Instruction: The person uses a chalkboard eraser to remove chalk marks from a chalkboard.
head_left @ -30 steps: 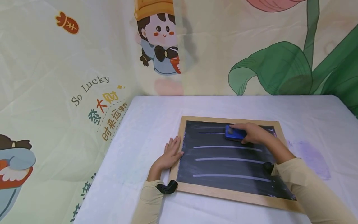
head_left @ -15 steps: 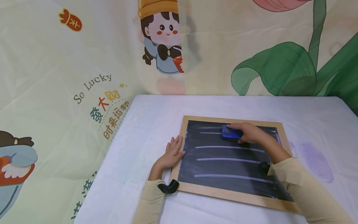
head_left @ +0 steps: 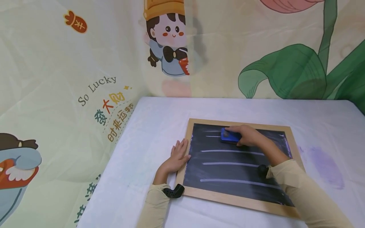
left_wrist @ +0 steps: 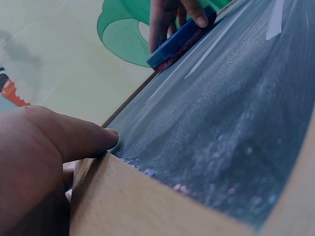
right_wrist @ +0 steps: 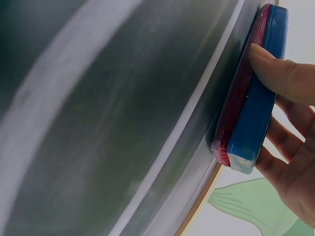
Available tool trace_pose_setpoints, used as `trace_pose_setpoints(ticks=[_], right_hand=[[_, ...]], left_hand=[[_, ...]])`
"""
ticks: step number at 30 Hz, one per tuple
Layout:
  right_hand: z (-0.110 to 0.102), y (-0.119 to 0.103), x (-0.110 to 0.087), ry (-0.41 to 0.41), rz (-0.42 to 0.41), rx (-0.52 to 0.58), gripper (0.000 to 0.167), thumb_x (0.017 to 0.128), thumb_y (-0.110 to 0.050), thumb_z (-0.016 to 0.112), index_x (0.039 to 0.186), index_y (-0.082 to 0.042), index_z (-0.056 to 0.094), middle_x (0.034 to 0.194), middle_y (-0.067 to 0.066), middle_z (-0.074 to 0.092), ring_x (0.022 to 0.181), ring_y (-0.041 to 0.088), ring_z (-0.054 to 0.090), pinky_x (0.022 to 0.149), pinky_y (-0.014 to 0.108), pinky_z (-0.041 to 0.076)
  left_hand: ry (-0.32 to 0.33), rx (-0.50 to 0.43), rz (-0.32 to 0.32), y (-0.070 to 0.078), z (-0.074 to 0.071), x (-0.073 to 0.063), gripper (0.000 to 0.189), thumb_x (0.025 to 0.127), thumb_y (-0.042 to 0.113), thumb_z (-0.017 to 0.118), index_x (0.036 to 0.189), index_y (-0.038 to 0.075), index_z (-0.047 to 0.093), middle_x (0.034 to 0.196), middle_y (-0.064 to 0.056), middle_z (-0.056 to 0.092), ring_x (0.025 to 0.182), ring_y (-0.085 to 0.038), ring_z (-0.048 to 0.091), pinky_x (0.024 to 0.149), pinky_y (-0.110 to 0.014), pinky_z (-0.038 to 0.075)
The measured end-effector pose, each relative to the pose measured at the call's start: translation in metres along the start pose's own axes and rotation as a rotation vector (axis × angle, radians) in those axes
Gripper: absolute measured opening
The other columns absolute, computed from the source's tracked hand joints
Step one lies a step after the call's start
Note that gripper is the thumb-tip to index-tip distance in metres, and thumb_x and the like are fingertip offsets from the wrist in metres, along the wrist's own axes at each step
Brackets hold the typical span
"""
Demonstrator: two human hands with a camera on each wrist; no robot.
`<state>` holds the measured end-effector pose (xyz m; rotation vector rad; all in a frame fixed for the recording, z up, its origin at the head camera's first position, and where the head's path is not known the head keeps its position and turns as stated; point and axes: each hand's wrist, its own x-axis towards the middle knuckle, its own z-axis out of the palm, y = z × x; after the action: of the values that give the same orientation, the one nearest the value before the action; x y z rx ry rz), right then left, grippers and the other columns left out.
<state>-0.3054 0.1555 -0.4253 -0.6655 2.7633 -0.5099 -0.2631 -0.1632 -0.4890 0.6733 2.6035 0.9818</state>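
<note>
Blue eraser [head_left: 229, 135], just right of ctr in head view, on the upper part of the board [head_left: 228, 198]; long axis approx. L–R, w/ the chalk lines [head_left: 233, 164]. It juts left of my R hand [head_left: 249, 135], the nearer one, thumb and fingers pinching its sides. Thin line's stub [head_left: 212, 136] shows past its left end, so I'd judge leftward matters most. L hand [head_left: 175, 158], mid-frame, grasps nothing: fingers straight, thumb on the board's left edge.

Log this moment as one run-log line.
right hand: grips blue eraser on chalkboard | left hand: touches wooden frame at left side | chalk lines: three bold ones on eraser's near side
</note>
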Motion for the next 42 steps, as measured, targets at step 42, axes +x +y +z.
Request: trace_pose_setpoints(ticks=[42], right_hand=[[0.014, -0.053, 0.055, -0.003, -0.028, -0.029, 0.073, 0.071, 0.001, 0.073, 0.136, -0.012, 0.044, 0.138, 0.017, 0.044, 0.124, 0.037, 0.043, 0.097, 0.048, 0.04]], left_hand=[[-0.021, 0.006, -0.01, 0.003, -0.001, 0.001, 0.065, 0.097, 0.023, 0.04, 0.147, 0.004, 0.004, 0.153, -0.018, 0.0, 0.139, -0.038, -0.013, 0.11, -0.054, -0.007]])
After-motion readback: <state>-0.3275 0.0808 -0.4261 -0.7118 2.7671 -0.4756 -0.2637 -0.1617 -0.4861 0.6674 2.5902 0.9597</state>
